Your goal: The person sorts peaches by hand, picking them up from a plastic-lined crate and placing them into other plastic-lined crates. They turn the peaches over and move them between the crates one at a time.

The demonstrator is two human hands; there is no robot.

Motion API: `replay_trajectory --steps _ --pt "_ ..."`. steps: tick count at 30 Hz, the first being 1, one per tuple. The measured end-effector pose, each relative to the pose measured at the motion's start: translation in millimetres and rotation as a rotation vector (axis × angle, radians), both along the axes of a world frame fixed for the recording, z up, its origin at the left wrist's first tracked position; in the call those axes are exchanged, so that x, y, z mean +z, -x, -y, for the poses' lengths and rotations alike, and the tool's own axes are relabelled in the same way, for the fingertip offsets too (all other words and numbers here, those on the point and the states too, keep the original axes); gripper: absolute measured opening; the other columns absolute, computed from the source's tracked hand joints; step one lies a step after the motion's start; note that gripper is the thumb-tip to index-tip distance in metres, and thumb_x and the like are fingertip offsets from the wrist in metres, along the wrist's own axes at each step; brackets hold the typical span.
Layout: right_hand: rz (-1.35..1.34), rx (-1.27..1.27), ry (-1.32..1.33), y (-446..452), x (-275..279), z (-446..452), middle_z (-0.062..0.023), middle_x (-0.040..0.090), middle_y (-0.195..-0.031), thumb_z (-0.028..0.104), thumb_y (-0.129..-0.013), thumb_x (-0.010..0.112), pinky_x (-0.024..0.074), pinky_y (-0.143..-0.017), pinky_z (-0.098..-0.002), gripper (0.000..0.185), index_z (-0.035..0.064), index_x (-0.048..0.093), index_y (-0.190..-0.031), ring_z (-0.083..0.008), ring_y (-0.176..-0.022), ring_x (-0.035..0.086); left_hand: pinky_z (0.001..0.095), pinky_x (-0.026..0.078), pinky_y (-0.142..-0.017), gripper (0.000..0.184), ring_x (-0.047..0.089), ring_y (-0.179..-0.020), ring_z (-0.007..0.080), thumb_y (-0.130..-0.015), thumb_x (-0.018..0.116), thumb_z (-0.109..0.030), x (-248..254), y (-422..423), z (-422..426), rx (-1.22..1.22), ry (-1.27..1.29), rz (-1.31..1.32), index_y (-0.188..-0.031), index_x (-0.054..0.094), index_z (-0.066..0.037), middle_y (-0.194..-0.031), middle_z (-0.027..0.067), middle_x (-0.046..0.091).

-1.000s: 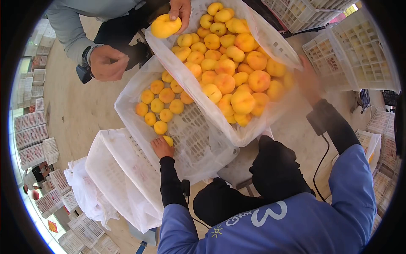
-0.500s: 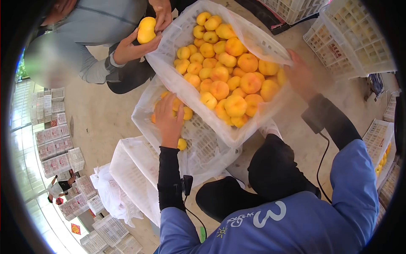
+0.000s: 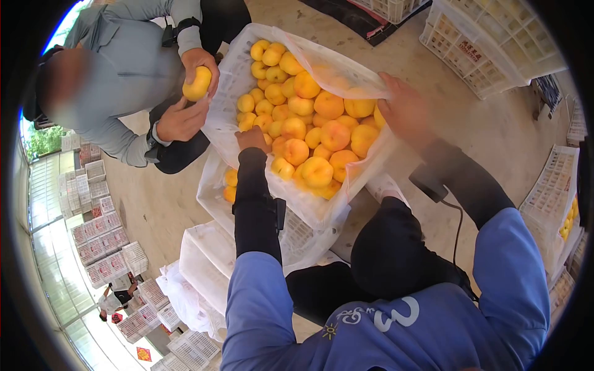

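Observation:
Yellow peaches [image 3: 335,135] fill a white crate lined with clear plastic film [image 3: 346,74], tilted in front of me. My left hand [image 3: 252,140] reaches over the near left rim among the peaches, fingers curled; what they hold is hidden. My right hand [image 3: 405,110], somewhat blurred, is closed on the plastic liner at the crate's right rim. Beneath sits another lined white crate [image 3: 303,232], with a few peaches [image 3: 230,185] at its left side.
Across from me a person in a grey shirt [image 3: 139,68] holds a peach [image 3: 197,84] in both hands. White crates [image 3: 489,43] stand at the upper right, with more stacked [image 3: 99,238] far left. White plastic bags [image 3: 185,290] lie at lower left.
My left hand has moved from the lower crate up to the upper crate's peaches. My right hand stays at the liner's rim. The camera view has shifted, and the other person's peach has turned.

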State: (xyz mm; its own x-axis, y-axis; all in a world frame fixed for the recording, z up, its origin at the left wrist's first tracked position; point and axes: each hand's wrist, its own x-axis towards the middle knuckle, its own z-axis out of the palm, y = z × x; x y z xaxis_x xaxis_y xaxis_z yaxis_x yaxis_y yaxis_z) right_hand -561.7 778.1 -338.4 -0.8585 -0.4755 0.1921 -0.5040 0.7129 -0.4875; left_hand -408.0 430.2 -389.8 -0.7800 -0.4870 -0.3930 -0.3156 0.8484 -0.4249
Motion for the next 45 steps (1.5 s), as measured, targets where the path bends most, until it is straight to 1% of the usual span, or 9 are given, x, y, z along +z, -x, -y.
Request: replay_trajectory --steps 4,9,13,20,25,31,41,43,45 --pt "-0.037 0.005 0.017 2.3 -5.3 -1.7 -0.0113 0.059 -0.107 0.017 -0.079 0.061 0.0481 -0.08 -0.0396 0.047 0.0098 0.048 -0.123 -0.0297 -0.094 0.059 0.0387 0.036 -0.085 0.051 0.064 -0.084 0.0231 -0.062 0.075 -0.043 27.7 -1.9 -9.9 -0.063 0.066 -0.004 -0.097 0.055 -0.011 -0.085 0.0074 0.067" --pt "-0.006 0.006 0.116 1.6 -10.3 0.2 -0.0117 0.059 -0.106 0.015 -0.078 0.06 0.0479 -0.081 -0.0399 0.047 0.0094 0.048 -0.123 -0.0301 -0.095 0.058 0.0481 0.034 -0.093 0.068 0.054 -0.103 0.0295 -0.06 0.081 -0.025 89.8 -34.0 -42.0 -0.321 -0.245 -0.761 -0.116 0.048 -0.005 -0.102 0.0141 0.058" --pt "-0.033 0.014 0.122 2.9 -18.7 0.8 -0.0128 0.059 -0.108 0.014 -0.079 0.059 0.0473 -0.084 -0.0406 0.047 0.0092 0.048 -0.125 -0.0308 -0.098 0.058 0.0462 0.034 -0.096 0.075 0.049 -0.106 0.0337 -0.059 0.082 -0.016 150.9 -69.6 -89.4 -0.268 -0.382 -0.871 -0.124 0.045 -0.006 -0.108 0.0158 0.054" --pt "0.104 0.051 0.153 13.5 -42.9 2.5 -0.0163 0.054 -0.124 0.016 -0.083 0.056 0.0441 -0.092 -0.0419 0.052 0.0077 0.043 -0.133 -0.0341 -0.11 0.054 0.0378 0.038 -0.102 0.069 0.047 -0.119 0.0282 -0.075 0.075 -0.015 189.2 -155.4 -132.0 0.329 -1.04 -1.254 -0.133 0.038 -0.005 -0.127 0.0118 0.048" --pt "-0.154 0.233 0.018 56.8 -122.2 -13.3 -0.0177 0.05 -0.131 0.016 -0.085 0.052 0.0411 -0.097 -0.0402 0.051 0.0066 0.042 -0.134 -0.0349 -0.117 0.05 0.0414 0.044 -0.097 0.052 0.057 -0.108 0.0282 -0.097 0.043 -0.042 186.6 -207.8 -136.2 0.825 -1.849 -1.634 -0.133 0.037 -0.006 -0.121 0.0138 0.054" --pt "0.067 0.125 -0.041 17.4 -23.8 -0.8 -0.0167 0.054 -0.128 0.017 -0.085 0.049 0.043 -0.094 -0.0418 0.052 0.0101 0.041 -0.136 -0.0359 -0.112 0.054 0.0392 0.048 -0.091 0.049 0.06 -0.102 0.024 -0.096 0.047 -0.039 165.1 -258.3 -130.6 0.922 -2.042 -1.753 -0.13 0.041 -0.004 -0.12 0.0117 0.056" --pt "0.035 0.067 -0.18 36.8 -33.0 -2.5 -0.0162 0.052 -0.13 0.025 -0.087 0.045 0.0393 -0.096 -0.0392 0.052 0.0094 0.039 -0.137 -0.0357 -0.117 0.05 0.033 0.049 -0.084 0.035 0.058 -0.093 0.0163 -0.088 0.059 -0.023 113.8 -360.8 -151.5 1.19 -1.256 -2.118 -0.116 0.051 -0.002 -0.105 0.0069 0.058" --pt "0.068 0.09 -0.199 32.6 -25.5 0.4 -0.0166 0.052 -0.13 0.025 -0.088 0.044 0.039 -0.097 -0.039 0.052 0.0087 0.039 -0.137 -0.0356 -0.117 0.05 0.0307 0.047 -0.084 0.04 0.057 -0.095 0.0167 -0.087 0.062 -0.025 105.2 -400.7 -155.1 1.122 -0.608 -1.92 -0.116 0.051 0.0 -0.104 0.0074 0.059" --pt "0.066 0.109 -0.146 32.8 -24.2 -0.7 -0.0169 0.051 -0.131 0.024 -0.088 0.044 0.0386 -0.097 -0.0385 0.052 0.0083 0.039 -0.137 -0.0355 -0.118 0.05 0.0302 0.046 -0.084 0.043 0.057 -0.096 0.0166 -0.086 0.063 -0.026 107.4 -445.7 -159.4 1.164 -0.51 -1.84 -0.117 0.051 0.001 -0.105 0.008 0.059"
